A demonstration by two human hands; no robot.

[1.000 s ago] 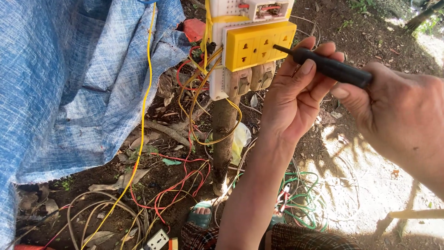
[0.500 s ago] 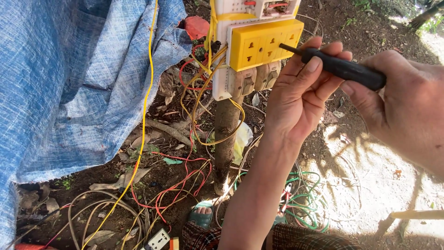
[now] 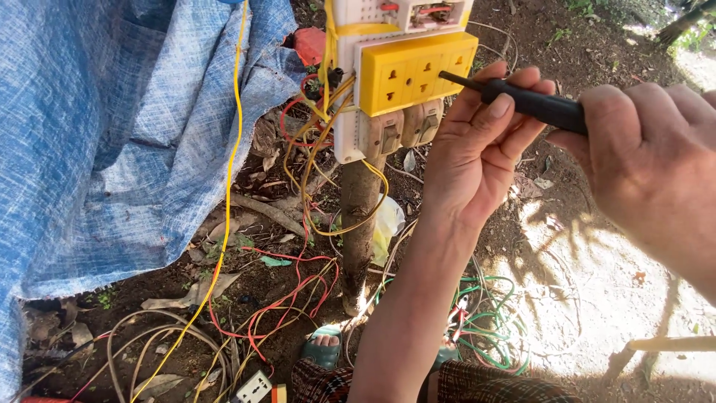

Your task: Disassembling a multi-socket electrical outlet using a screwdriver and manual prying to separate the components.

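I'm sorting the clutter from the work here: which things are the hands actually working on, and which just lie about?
In hand:
- black-handled screwdriver, held by the right hand and steadied by the left hand
- yellow socket block, where its tip points
- white board on the wooden post

Lying about:
- blue tarp
- green wire coil
- loose white socket

Socket block [image 3: 414, 71] sits on the post [image 3: 360, 224], switches [image 3: 403, 128] just beneath it. Tarp [image 3: 112, 134] hangs off to the left, tangled wires [image 3: 283, 298] lie on the ground at the post's foot, screwdriver [image 3: 526, 101] right of the block.
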